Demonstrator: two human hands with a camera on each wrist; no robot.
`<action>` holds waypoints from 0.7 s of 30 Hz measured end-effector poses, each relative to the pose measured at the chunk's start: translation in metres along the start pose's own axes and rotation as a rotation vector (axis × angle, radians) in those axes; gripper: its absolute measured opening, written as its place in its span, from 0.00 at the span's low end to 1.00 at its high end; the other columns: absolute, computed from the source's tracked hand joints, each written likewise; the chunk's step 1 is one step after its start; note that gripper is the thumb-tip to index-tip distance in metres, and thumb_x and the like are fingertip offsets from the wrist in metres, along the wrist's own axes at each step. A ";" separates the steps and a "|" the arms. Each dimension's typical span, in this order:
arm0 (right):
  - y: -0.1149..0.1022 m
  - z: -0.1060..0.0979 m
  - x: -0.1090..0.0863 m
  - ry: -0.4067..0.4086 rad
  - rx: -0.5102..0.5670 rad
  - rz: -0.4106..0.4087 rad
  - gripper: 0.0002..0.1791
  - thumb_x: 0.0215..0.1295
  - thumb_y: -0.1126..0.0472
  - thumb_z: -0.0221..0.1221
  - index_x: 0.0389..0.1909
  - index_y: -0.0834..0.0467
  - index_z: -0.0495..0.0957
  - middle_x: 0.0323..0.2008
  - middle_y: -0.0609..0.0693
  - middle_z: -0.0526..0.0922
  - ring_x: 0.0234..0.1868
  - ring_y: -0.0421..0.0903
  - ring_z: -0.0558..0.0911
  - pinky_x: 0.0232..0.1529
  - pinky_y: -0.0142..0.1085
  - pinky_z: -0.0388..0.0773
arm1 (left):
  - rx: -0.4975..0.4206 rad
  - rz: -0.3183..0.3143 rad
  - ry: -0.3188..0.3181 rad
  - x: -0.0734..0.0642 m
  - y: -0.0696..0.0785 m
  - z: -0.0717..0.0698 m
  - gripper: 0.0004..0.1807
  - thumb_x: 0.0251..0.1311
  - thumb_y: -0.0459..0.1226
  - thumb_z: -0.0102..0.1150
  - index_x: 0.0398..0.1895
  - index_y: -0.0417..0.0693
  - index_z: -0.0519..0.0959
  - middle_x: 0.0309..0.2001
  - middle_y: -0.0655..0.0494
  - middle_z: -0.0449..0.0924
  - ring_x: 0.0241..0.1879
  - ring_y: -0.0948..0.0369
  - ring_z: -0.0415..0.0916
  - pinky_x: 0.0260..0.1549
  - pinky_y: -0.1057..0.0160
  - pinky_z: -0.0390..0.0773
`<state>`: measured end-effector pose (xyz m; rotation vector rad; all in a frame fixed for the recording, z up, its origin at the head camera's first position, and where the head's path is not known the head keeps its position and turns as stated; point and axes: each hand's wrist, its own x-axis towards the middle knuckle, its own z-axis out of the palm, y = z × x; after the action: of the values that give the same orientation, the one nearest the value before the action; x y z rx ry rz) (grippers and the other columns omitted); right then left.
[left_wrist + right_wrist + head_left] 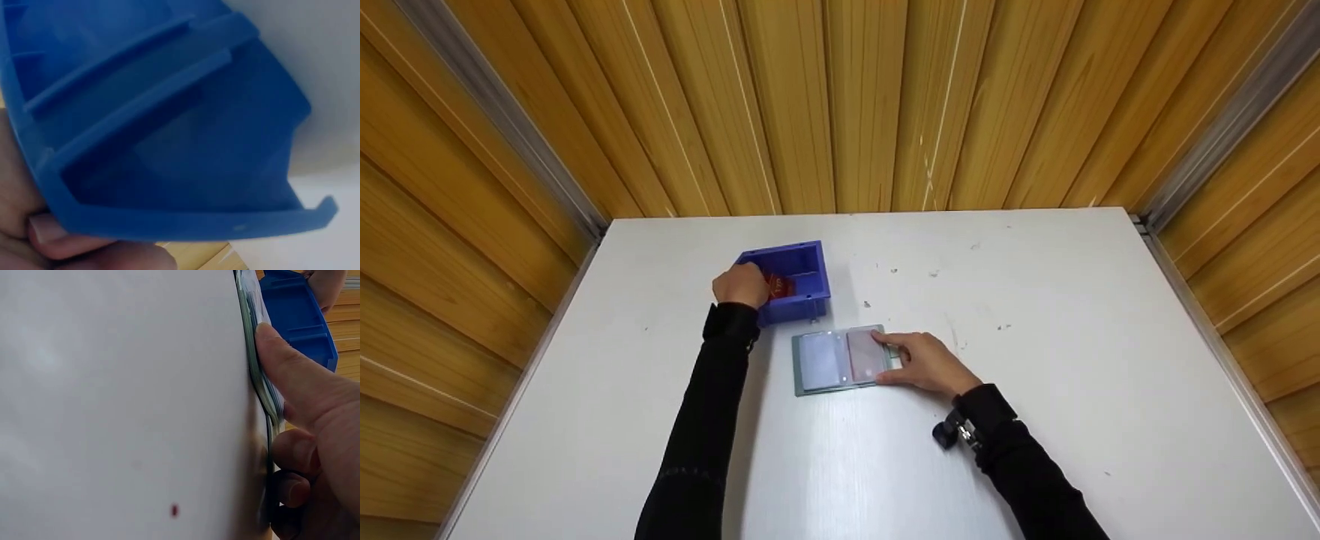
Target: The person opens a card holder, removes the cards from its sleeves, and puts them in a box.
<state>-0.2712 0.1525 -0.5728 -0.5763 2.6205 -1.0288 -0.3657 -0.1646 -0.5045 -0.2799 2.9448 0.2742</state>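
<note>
An open card holder [821, 361] with clear plastic pages and a green cover lies on the white table. My right hand [926, 364] holds its right side, index finger at the upper part and thumb at the lower edge. In the right wrist view, the thumb [292, 368] presses against the edge of the stacked pages. My left hand [741, 285] is at the left wall of a blue bin [795, 307], beside a red item [780, 286] with light print inside. The left wrist view shows curled fingers [107, 256] behind the bin's rim; I cannot tell what they grip.
The white table [1072, 360] has small dark marks and scuffs. Wood-patterned panels [855, 105] stand behind it and on both sides, with metal posts at the corners. The bin stands just beyond the card holder, to its upper left.
</note>
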 end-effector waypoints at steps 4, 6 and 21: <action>0.000 0.001 0.000 0.002 -0.003 -0.012 0.44 0.53 0.46 0.78 0.72 0.49 0.74 0.21 0.42 0.70 0.23 0.38 0.66 0.25 0.30 0.61 | 0.058 -0.007 -0.020 0.001 0.002 0.000 0.15 0.73 0.36 0.52 0.50 0.39 0.86 0.49 0.41 0.88 0.46 0.51 0.86 0.45 0.50 0.84; 0.001 0.000 0.000 0.004 -0.003 -0.011 0.44 0.53 0.46 0.78 0.72 0.49 0.74 0.20 0.42 0.69 0.23 0.37 0.65 0.25 0.30 0.61 | 0.086 0.004 -0.030 0.001 0.003 0.000 0.16 0.73 0.37 0.52 0.53 0.39 0.85 0.50 0.41 0.87 0.47 0.51 0.86 0.46 0.50 0.84; 0.002 0.001 -0.001 0.016 0.003 -0.021 0.44 0.53 0.45 0.78 0.72 0.48 0.73 0.21 0.41 0.66 0.24 0.37 0.64 0.28 0.30 0.61 | 0.116 0.087 -0.045 -0.003 0.006 -0.001 0.21 0.75 0.45 0.50 0.51 0.38 0.86 0.51 0.39 0.87 0.49 0.48 0.86 0.46 0.47 0.83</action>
<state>-0.2708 0.1536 -0.5750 -0.5979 2.6314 -1.0477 -0.3639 -0.1589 -0.5019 -0.1289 2.9186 0.1188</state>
